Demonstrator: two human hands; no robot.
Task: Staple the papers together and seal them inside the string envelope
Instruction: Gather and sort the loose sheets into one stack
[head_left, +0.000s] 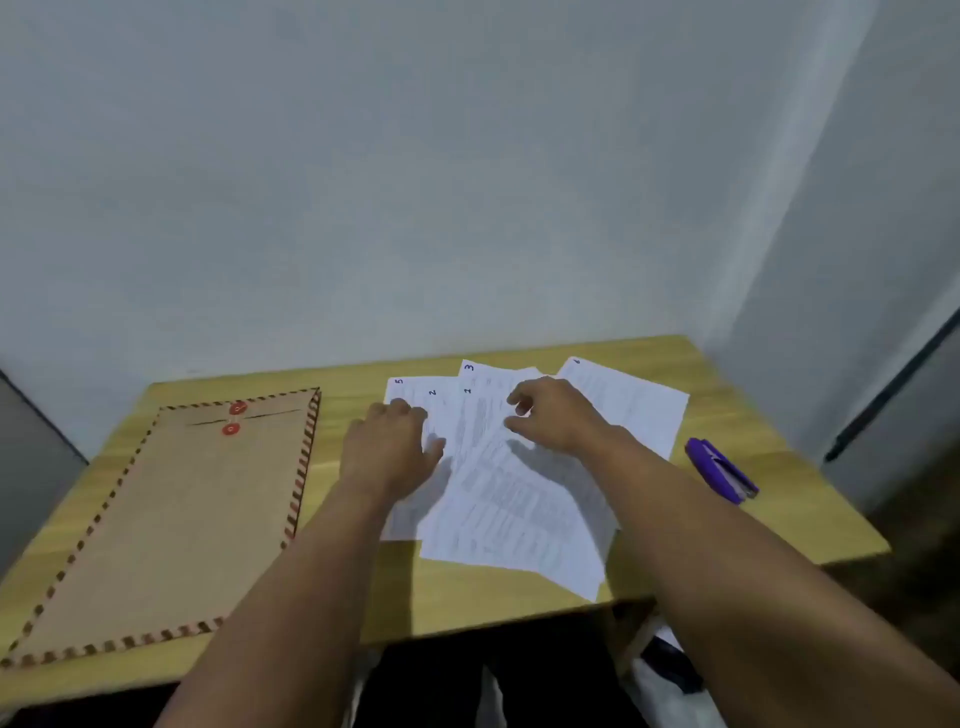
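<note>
Several white printed sheets (511, 512), each numbered by hand at a top corner, lie fanned out and overlapping on the right half of a small wooden table (358, 597). My left hand (387, 449) rests palm down on the left sheets, fingers apart. My right hand (553, 415) hovers over the middle sheets with fingers curled, fingertips touching the paper. A brown string envelope (171, 519) with a striped border and two red button discs lies flat at the left. A purple stapler (722, 470) lies at the right edge, untouched.
A pale wall stands right behind the table. The table's near edge is close to my body, and my dark-clothed legs show below it. A dark vertical strip runs at the far right.
</note>
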